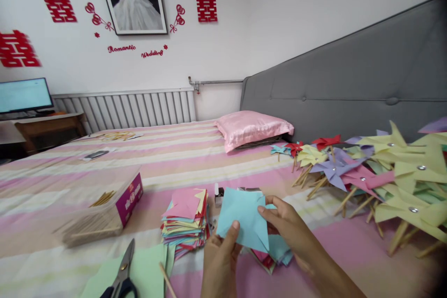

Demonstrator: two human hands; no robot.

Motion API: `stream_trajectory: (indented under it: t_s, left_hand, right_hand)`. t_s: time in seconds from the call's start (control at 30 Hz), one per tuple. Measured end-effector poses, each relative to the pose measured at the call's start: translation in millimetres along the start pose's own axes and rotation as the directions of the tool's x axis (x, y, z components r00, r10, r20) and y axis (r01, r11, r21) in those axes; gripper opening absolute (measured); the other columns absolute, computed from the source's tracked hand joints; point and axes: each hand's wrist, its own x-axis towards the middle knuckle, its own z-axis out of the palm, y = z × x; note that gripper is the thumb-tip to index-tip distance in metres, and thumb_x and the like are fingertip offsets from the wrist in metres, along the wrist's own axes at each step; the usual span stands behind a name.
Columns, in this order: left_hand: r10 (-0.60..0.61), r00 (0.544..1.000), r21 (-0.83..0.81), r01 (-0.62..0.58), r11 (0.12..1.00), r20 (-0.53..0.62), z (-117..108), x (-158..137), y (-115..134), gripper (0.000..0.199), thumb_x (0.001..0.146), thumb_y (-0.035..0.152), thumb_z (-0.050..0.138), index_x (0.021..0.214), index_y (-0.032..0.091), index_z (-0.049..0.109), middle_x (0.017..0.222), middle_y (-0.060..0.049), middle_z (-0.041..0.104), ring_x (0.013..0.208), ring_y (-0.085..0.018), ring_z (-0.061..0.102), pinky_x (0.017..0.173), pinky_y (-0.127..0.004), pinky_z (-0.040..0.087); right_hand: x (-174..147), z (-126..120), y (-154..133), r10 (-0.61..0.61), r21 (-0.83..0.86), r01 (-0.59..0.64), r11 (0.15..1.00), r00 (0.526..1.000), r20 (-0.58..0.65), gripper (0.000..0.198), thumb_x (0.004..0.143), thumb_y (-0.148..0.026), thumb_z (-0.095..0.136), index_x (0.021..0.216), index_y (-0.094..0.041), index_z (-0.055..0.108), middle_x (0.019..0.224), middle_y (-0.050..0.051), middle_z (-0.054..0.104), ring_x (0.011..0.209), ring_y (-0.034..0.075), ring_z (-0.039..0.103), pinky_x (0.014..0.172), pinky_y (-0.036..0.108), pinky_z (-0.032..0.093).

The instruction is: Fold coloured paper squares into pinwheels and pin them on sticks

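Observation:
A square of light blue paper (242, 216) is held up between both hands, with slits showing near its corners. My left hand (223, 256) pinches its lower left edge, thumb on top. At the right edge, my right hand (282, 223) grips it between thumb and fingers. Beneath the right hand lies a small pile of blue and red paper pieces (279, 249), partly hidden. Left of the hands stands a tall stack of coloured paper squares (185, 219). A small dark-and-white box (219, 194) sits just behind the blue paper.
Scissors (124, 270) lie on green paper sheets (146, 265), near a wooden stick (167, 279). A clear box of sticks (101, 214) is at left. Many finished paper pinwheels (363, 179) crowd the right side. A pink pillow (253, 128) rests by the grey headboard (335, 74).

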Motion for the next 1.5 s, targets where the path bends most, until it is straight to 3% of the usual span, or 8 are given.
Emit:
stream_trajectory:
  t_s: [0.13, 0.27, 0.43, 0.6, 0.73, 0.87, 1.07, 1.5]
  left_hand:
    - [0.021, 0.996, 0.017, -0.020, 1.000, -0.089, 0.0, 0.4, 3.3, 0.024, 0.063, 0.008, 0.070, 0.087, 0.009, 0.065, 0.077, -0.009, 0.073, 0.064, -0.017, 0.066, 0.054, -0.024, 0.055]
    - [0.029, 0.988, 0.003, -0.029, 1.000, -0.154, -3.5, 2.8, 5.3, 0.021, 0.067, 0.005, 0.065, 0.086, 0.011, 0.064, 0.076, -0.006, 0.073, 0.061, -0.014, 0.065, 0.051, -0.022, 0.053]
    - [0.046, 0.990, -0.003, -0.047, 0.999, -0.131, -4.3, 1.3, 5.7, 0.028, 0.068, 0.006, 0.064, 0.095, 0.013, 0.061, 0.087, -0.008, 0.071, 0.066, -0.015, 0.065, 0.053, -0.022, 0.053]
    - [-0.015, 1.000, 0.026, 0.015, 1.000, -0.018, 1.1, -7.3, 8.7, 0.022, 0.065, 0.012, 0.068, 0.087, 0.011, 0.064, 0.077, -0.008, 0.071, 0.068, -0.018, 0.065, 0.057, -0.024, 0.053]
    - [-0.095, 0.989, 0.060, 0.089, 0.994, 0.115, -2.9, -10.3, 19.4, 0.013, 0.066, 0.023, 0.069, 0.074, 0.013, 0.067, 0.065, -0.004, 0.068, 0.061, -0.015, 0.061, 0.059, -0.024, 0.051]
    - [-0.115, 0.973, 0.161, 0.083, 0.983, 0.200, -12.9, -7.5, 27.8, 0.024, 0.072, 0.034, 0.062, 0.060, 0.014, 0.063, 0.056, 0.000, 0.062, 0.051, -0.010, 0.052, 0.051, -0.020, 0.045]
    - [-0.120, 0.949, 0.396, -0.006, 0.918, 0.292, -21.4, 4.7, 13.5, 0.037, 0.061, 0.041, 0.071, 0.075, 0.007, 0.068, 0.054, -0.005, 0.065, 0.047, -0.013, 0.055, 0.050, -0.024, 0.043]
    - [-0.024, 0.939, 0.311, -0.090, 0.946, 0.344, -16.6, 5.9, 4.8, 0.043, 0.055, 0.046, 0.073, 0.077, 0.008, 0.071, 0.055, -0.007, 0.068, 0.046, -0.012, 0.056, 0.051, -0.023, 0.044]
  right_hand:
    - [-5.3, 1.3, -7.6, -0.053, -0.062, 0.057, 0.996, 0.996, 0.068, 0.046, 0.067, -0.043, 0.063, 0.103, -0.019, 0.049, 0.048, -0.007, 0.057, 0.044, 0.013, 0.057, 0.046, 0.023, 0.042]
    - [-13.2, -9.2, -21.7, -0.122, -0.160, 0.163, 0.974, 0.963, 0.239, 0.062, 0.079, -0.036, 0.052, 0.134, -0.026, 0.025, 0.060, -0.006, 0.062, 0.059, 0.015, 0.062, 0.054, 0.024, 0.042]
    - [-16.0, -19.5, -24.7, -0.094, -0.275, 0.248, 0.929, 0.877, 0.471, 0.033, 0.080, -0.020, 0.049, 0.111, -0.025, 0.059, 0.093, 0.003, 0.068, 0.084, 0.020, 0.063, 0.073, 0.031, 0.045]
    - [-14.9, -17.8, -23.2, -0.128, -0.434, 0.344, 0.833, 0.882, 0.453, 0.018, 0.076, -0.018, 0.055, 0.078, -0.021, 0.073, 0.073, 0.003, 0.070, 0.071, 0.020, 0.061, 0.066, 0.029, 0.045]
    - [-17.9, -20.6, -30.8, -0.089, -0.436, 0.333, 0.836, 0.866, 0.491, 0.015, 0.077, -0.025, 0.058, 0.077, -0.019, 0.072, 0.073, 0.004, 0.070, 0.071, 0.020, 0.062, 0.068, 0.028, 0.046]
    - [-18.2, -25.0, -33.0, -0.043, -0.444, 0.331, 0.833, 0.838, 0.544, 0.019, 0.079, -0.028, 0.056, 0.077, -0.016, 0.070, 0.074, 0.004, 0.070, 0.073, 0.019, 0.062, 0.069, 0.028, 0.045]
    - [-15.1, -26.3, -26.5, -0.073, -0.470, 0.378, 0.798, 0.834, 0.546, 0.023, 0.081, -0.031, 0.055, 0.069, -0.014, 0.065, 0.065, 0.001, 0.062, 0.067, 0.014, 0.056, 0.063, 0.022, 0.042]
    - [-13.2, -19.8, -22.9, -0.110, -0.519, 0.344, 0.782, 0.897, 0.429, 0.013, 0.075, -0.020, 0.057, 0.064, -0.014, 0.059, 0.061, 0.000, 0.058, 0.061, 0.013, 0.054, 0.058, 0.021, 0.041]
